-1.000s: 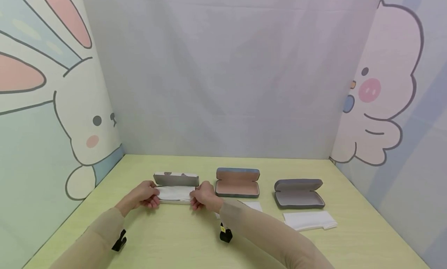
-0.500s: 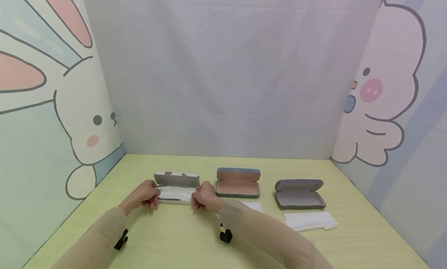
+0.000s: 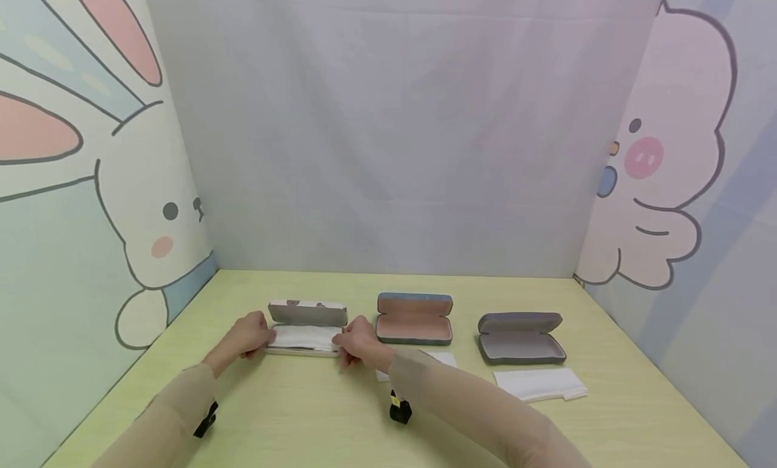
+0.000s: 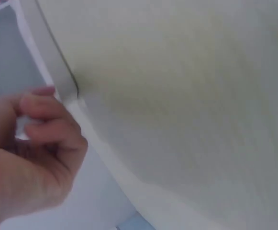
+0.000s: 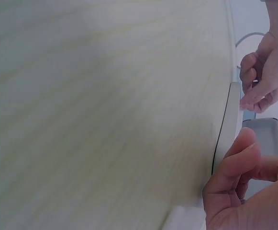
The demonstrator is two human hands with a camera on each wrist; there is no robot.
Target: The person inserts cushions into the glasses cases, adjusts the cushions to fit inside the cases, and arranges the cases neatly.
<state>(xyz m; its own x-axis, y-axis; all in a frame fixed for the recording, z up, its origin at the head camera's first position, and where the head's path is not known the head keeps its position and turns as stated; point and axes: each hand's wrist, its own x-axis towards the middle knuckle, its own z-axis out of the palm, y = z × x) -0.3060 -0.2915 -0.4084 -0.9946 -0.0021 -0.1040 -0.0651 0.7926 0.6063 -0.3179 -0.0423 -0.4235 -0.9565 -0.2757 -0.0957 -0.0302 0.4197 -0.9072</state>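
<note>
At the left of the table an open glasses case [image 3: 307, 313] with a grey lining has a folded white cloth [image 3: 303, 337] lying along its lower half. My left hand [image 3: 247, 334] is at the left end, its curled fingers and thumb gripping the cloth's end by the case rim. At the opposite end my right hand [image 3: 359, 340] pinches the cloth between thumb and bent fingers. In the left wrist view the left hand [image 4: 43, 143] is curled beside the case corner. The right wrist view shows the right hand [image 5: 244, 187] close at the case edge; its fingertips partly hide the cloth.
A blue glasses case with pink lining [image 3: 414, 326] stands open right of centre, and a dark grey glasses case [image 3: 521, 343] stands open farther right. A folded white cloth [image 3: 537, 384] lies before the grey case. Another white cloth [image 3: 446, 359] is partly behind my right sleeve.
The white cloth lies flatter and straighter in the left case. My left hand's lower fingers have drawn in, and its knuckles have turned over slightly. My right hand has barely moved.
</note>
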